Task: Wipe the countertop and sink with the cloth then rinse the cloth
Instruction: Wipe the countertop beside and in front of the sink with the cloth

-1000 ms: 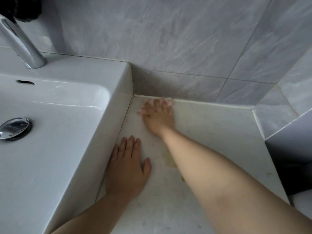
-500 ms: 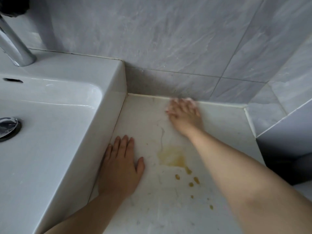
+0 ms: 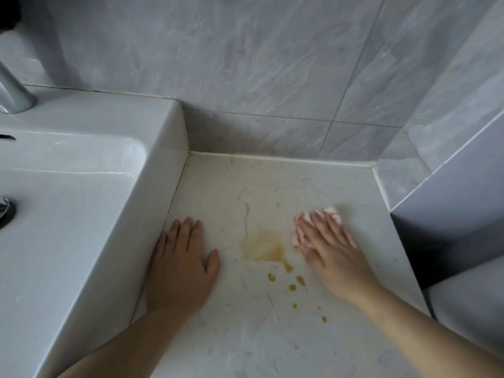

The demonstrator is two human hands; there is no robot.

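While flat, right hand (image 3: 331,255) atop cloth (image 3: 297,236)

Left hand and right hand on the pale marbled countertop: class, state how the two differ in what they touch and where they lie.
1. The left hand lies on the bare pale marbled countertop; the right hand presses a crumpled pink cloth.
2. The left hand lies beside the white ceramic sink, left of the yellow spill; the right hand lies right of it.
Shared: both are palm down with straight fingers.
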